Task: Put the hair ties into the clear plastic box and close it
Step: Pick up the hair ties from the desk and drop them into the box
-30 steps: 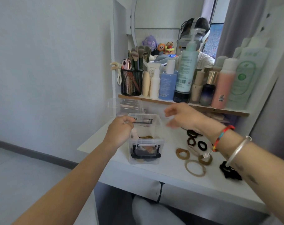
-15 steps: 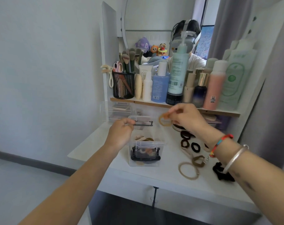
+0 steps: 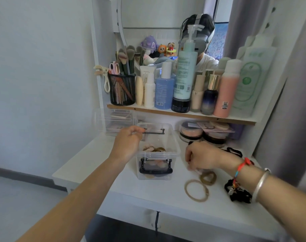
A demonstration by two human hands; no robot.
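The clear plastic box point(image 3: 173, 151) stands open on the white table, with black latches at its near and far ends. Several brown and pale hair ties point(image 3: 155, 149) lie inside it. My left hand point(image 3: 128, 144) grips the box's far left rim beside the far latch. My right hand point(image 3: 203, 158) is down on the table right of the box, its fingertips curled onto a pale hair tie point(image 3: 197, 171). Close by lie a brown hair tie point(image 3: 208, 178), a thin tan ring tie point(image 3: 196, 190), a black scrunchie point(image 3: 237, 192) and black ties point(image 3: 233, 151) partly hidden behind my hand.
A shelf point(image 3: 180, 114) just above the table carries bottles and a black mesh brush cup point(image 3: 121, 89). Round powder jars point(image 3: 190, 131) sit under it behind the ties. A clear drawer unit point(image 3: 113, 123) stands behind my left hand. The table's front edge point(image 3: 166, 205) is near.
My right hand held a tan hair tie over the box half a second ago. It has since dropped to the table among the loose ties. My left hand has stayed on the box.
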